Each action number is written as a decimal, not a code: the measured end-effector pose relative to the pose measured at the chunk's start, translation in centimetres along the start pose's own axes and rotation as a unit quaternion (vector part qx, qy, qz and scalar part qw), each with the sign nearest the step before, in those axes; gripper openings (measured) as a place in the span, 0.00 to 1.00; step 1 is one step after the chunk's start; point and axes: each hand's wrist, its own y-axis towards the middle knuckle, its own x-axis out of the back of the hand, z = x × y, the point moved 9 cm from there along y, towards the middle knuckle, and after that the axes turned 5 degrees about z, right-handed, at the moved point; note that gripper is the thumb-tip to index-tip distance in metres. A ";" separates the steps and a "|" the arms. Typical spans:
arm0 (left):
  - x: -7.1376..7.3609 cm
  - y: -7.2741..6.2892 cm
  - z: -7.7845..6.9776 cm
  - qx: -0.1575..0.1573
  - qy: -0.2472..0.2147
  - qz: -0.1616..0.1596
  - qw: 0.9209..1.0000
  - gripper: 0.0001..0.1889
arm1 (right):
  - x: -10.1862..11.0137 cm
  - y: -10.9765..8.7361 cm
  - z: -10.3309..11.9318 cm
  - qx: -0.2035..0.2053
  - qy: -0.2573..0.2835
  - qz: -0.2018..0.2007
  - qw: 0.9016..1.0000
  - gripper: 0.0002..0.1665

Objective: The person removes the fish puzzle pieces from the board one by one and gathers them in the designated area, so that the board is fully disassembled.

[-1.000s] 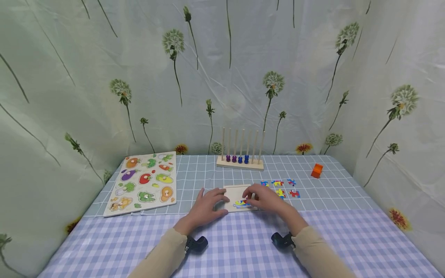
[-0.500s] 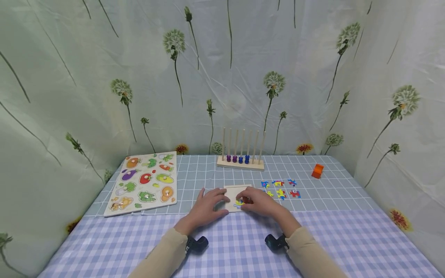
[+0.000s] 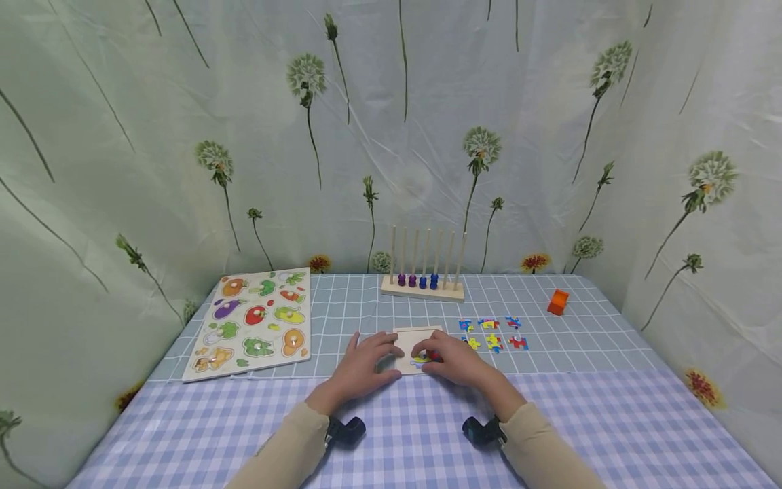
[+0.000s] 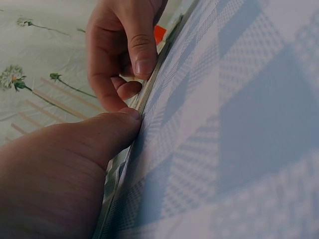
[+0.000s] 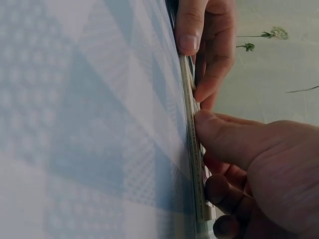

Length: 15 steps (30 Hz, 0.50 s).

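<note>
A shallow wooden puzzle tray (image 3: 408, 342) lies on the table between the hands. At its left edge rests my left hand (image 3: 362, 367), with the thumb by the near corner and the fingers gently bent. Over the tray's near right part, my right hand (image 3: 455, 361) has curled fingers and pinches a jigsaw piece (image 3: 419, 360) with blue, yellow and red on it, partly hidden by the fingers. In the right wrist view the right thumb (image 5: 205, 119) lies at the tray's near edge. Several loose jigsaw pieces (image 3: 493, 342) lie right of the tray.
A wooden peg rack (image 3: 421, 292) with purple and blue beads stands behind the tray. To the left lies a vegetable knob puzzle board (image 3: 255, 314). A small orange block-like object (image 3: 557, 301) sits at the back right. A patterned curtain (image 3: 403, 136) encloses the table.
My right hand has moved left and slightly down over the tray, and the piece under its fingers has shifted slightly left. The left hand has stayed at the tray's edge.
</note>
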 end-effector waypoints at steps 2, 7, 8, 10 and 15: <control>0.0 0.0 0.0 0.001 -0.001 0.001 1.000 0.18 | -0.1 0.1 -0.1 -0.004 -0.011 -0.002 1.000 0.13; 0.0 0.0 0.0 0.008 -0.001 0.005 1.000 0.18 | -0.3 0.2 -0.1 -0.013 -0.017 -0.003 1.000 0.14; 0.0 0.0 0.0 0.007 -0.001 0.005 1.000 0.18 | -0.2 0.2 -0.1 -0.017 -0.014 -0.002 1.000 0.14; 0.0 0.0 0.0 0.007 0.000 0.006 1.000 0.18 | -0.3 0.1 -0.2 -0.024 -0.007 -0.002 1.000 0.14; 0.0 0.1 0.0 0.005 0.001 0.004 1.000 0.18 | -0.2 0.1 -0.3 -0.038 0.004 -0.001 0.999 0.15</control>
